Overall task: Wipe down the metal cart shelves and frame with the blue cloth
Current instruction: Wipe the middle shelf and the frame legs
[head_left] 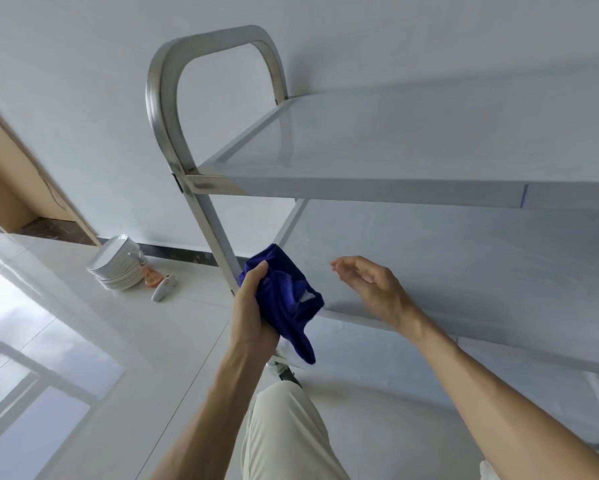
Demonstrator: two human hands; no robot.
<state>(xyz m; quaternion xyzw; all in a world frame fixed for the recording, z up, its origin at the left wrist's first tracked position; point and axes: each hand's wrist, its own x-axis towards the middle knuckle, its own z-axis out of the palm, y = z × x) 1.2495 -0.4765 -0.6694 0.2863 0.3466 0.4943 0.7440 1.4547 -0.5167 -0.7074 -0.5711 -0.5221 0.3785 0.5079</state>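
Observation:
A steel cart stands in front of me, with a looped handle (163, 98), a top shelf (395, 140) and a middle shelf (464, 258). My left hand (251, 306) grips a bunched blue cloth (287, 299) at the front left corner of the middle shelf, beside the cart's upright post (218, 237). A tail of the cloth hangs below the shelf edge. My right hand (370, 289) hovers over the middle shelf just right of the cloth, fingers relaxed and holding nothing.
A stack of white plates (118, 265) with a cup on top sits on the tiled floor by the wall, next to an orange object (152, 277) and a small white object (163, 289). A caster wheel (284, 372) shows beneath the cart. My knee (284, 427) is below.

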